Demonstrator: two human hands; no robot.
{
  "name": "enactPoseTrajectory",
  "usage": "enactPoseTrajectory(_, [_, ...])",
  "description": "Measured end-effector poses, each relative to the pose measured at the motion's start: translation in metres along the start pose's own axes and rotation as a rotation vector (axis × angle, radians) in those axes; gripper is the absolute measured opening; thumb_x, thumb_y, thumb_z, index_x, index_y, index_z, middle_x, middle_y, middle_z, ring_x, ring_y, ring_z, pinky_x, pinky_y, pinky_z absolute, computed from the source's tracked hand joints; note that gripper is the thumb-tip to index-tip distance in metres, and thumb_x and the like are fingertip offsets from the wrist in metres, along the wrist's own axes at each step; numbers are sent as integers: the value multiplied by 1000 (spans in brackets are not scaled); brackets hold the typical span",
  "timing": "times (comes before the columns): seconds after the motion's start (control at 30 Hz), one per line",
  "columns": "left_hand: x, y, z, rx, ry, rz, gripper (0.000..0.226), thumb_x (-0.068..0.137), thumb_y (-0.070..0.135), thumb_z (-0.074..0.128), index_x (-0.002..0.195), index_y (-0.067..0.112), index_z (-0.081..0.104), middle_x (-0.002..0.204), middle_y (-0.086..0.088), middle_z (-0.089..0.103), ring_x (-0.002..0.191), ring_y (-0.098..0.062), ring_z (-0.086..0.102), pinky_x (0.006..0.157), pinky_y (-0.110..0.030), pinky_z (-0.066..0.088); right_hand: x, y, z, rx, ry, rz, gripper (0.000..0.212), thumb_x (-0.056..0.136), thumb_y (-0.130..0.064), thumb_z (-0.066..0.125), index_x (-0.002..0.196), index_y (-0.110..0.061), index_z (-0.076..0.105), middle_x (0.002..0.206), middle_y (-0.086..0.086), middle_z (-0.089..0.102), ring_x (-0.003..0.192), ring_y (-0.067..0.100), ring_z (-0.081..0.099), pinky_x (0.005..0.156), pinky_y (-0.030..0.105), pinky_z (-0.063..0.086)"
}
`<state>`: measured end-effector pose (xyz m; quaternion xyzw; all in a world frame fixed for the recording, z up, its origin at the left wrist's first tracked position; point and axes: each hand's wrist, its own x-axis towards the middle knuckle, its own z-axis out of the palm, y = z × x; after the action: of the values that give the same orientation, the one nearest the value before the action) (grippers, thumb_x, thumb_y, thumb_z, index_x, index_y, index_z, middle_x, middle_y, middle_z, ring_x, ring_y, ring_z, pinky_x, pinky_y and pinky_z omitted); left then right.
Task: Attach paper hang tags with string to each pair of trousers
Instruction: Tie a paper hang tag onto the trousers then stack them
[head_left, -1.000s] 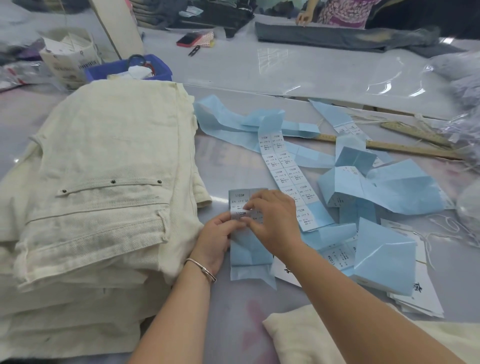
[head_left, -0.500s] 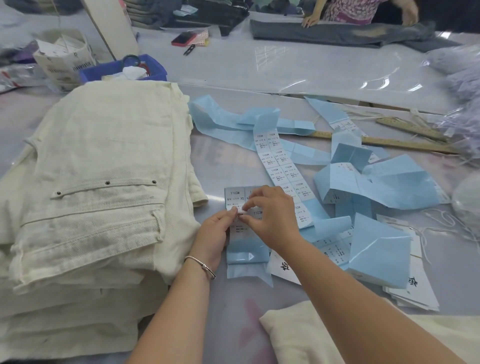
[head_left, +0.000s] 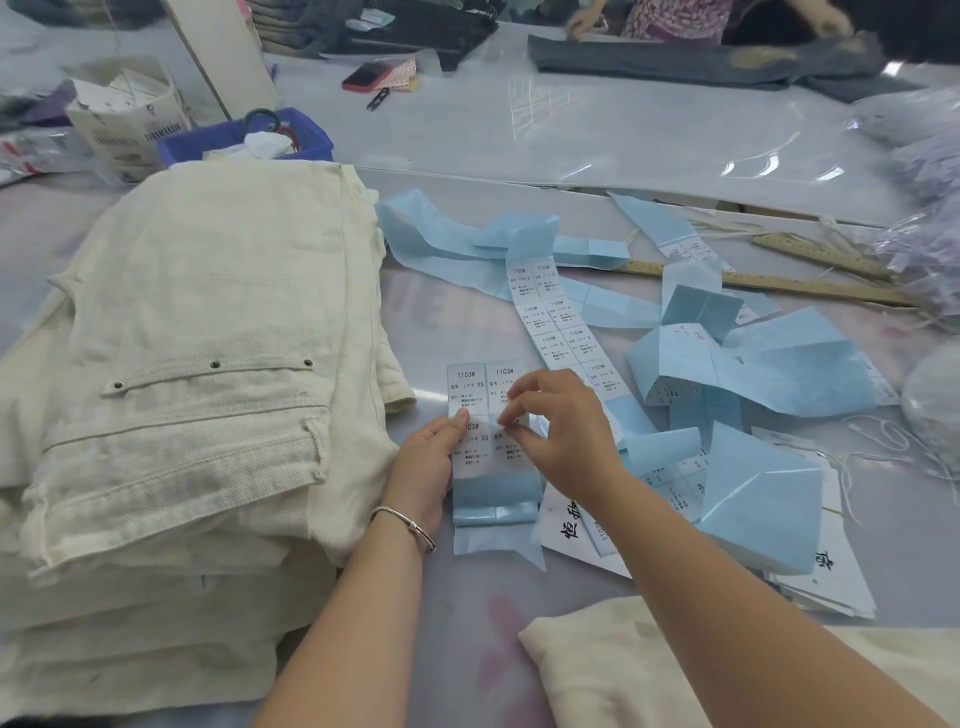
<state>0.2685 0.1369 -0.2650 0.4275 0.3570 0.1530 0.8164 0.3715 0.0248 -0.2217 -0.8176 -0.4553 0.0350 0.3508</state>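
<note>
Your left hand (head_left: 423, 467) presses its thumb on the left edge of the sticker sheet (head_left: 480, 410) lying on the table (head_left: 623, 156), fingers curled at the sheet's side. Your right hand (head_left: 561, 431) pinches a sticker at the sheet's middle, thumb and forefinger together. The stack of cream trousers (head_left: 197, 364) lies just left of your left hand. White hang tags (head_left: 841, 571) lie to the right of your right forearm, under blue backing paper (head_left: 763, 499).

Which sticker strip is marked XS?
The short strip held in both hands, left hand and right hand. The long strip lying beyond it reads S.
</note>
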Motion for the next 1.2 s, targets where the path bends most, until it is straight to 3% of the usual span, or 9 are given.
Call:
enactPoseTrajectory(0.13, [0,1,-1,2,35,-18,27,98,18,53,111,-1,67,109,-21,70,96,-31,66,92,-45,51,-26,-10,-19,-22,37,-96,9,76,-5,78,75,-12,74,102,2,69,102,26,58,88,45,45])
enactPoseTrajectory(0.3, [4,-1,4,39,141,-30,17,96,19,59,87,11,71,85,-8,74,66,-16,69,61,-27,58,-85,-8,-59,277,177,44,14,74,-2,76,75,-16,72,98,-8,70,102,13,62,91,23,44])
enactPoseTrajectory(0.37, [3,-1,9,119,192,-8,13,95,20,60,87,15,69,91,-9,73,70,-17,69,66,-30,58,-105,0,-74,411,246,204,26,74,6,76,76,-19,71,87,-8,72,93,8,65,88,19,45])
enactPoseTrajectory(0.6, [-43,4,32,1214,486,651,55,81,9,68,134,12,52,122,-16,51,114,-36,47,97,-43,41,-154,24,-118,731,344,505,37,79,13,64,82,-23,72,82,4,72,81,18,66,82,32,52])
enactPoseTrajectory(0.67, [-68,10,56,1197,391,737,41,81,11,72,121,13,64,121,-12,53,115,-34,48,98,-42,40,-169,30,-130,727,334,538,38,80,14,62,84,-22,73,86,5,72,85,24,66,83,34,52])
enactPoseTrajectory(0.77, [-112,7,105,1077,-97,639,20,82,34,75,102,28,72,109,8,61,110,-14,55,97,-34,43,-191,36,-147,713,325,545,33,80,14,62,85,-17,74,86,5,73,84,22,66,81,30,51])
enactPoseTrajectory(0.87, [-148,-20,153,1217,-415,488,33,75,54,74,102,38,66,108,21,57,110,2,49,95,-20,37,-211,39,-167,661,295,479,33,80,13,63,85,-18,74,84,1,73,80,16,67,78,26,52])
enactPoseTrajectory(1.0, [-177,-57,201,1137,-403,520,14,78,27,79,85,27,67,103,10,63,102,-2,55,89,-21,41,-228,52,-204,659,286,413,31,80,12,63,85,-16,73,83,0,74,78,17,67,77,25,52])
enactPoseTrajectory(1.2, [-195,-73,230,1015,-276,463,28,76,7,79,65,29,64,99,10,64,93,-6,61,88,-29,48,-240,88,-231,797,175,408,38,81,13,61,94,-20,74,88,2,74,79,24,68,74,24,54])
